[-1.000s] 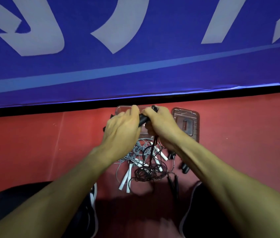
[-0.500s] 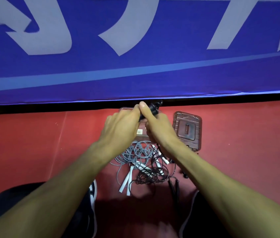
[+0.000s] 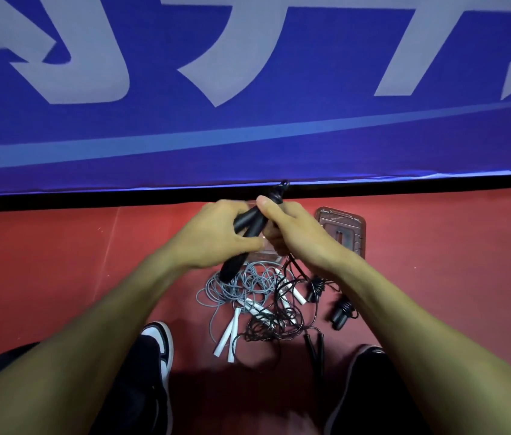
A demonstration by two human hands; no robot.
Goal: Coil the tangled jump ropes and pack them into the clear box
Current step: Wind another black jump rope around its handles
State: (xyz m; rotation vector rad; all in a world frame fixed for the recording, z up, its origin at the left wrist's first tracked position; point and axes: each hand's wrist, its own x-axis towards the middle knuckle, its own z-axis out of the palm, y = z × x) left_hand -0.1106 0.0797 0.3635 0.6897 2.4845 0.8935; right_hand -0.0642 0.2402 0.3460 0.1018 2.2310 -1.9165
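left hand: your left hand (image 3: 216, 238) curls round the black handles (image 3: 249, 229), grip clenched on them, thumb under the shafts.
right hand: your right hand (image 3: 298, 233) pinches the top end of the same handles, thumb on top, grip tight on them; a black cord drops from under this hand to the pile.
handles: two black shafts side by side, tilted, lower end pointing toward you over the grey rope, upper end up near the banner's bottom edge.
grey rope: grey rope (image 3: 241, 285) lies tangled on the red floor (image 3: 59, 277), its white handles (image 3: 227, 335) nearer you.
black rope: black rope (image 3: 274, 328) knotted just right of the grey one, overlapping it.
spare handles: short black handles (image 3: 340, 313) lie right of the pile.
clear box: clear box (image 3: 265, 254) mostly hidden under your hands, by the floor's far edge.
lid: lid (image 3: 342, 230) flat on the floor just right of the box.
background: blue banner (image 3: 248, 136); shoe (image 3: 160, 346) at the near edge.
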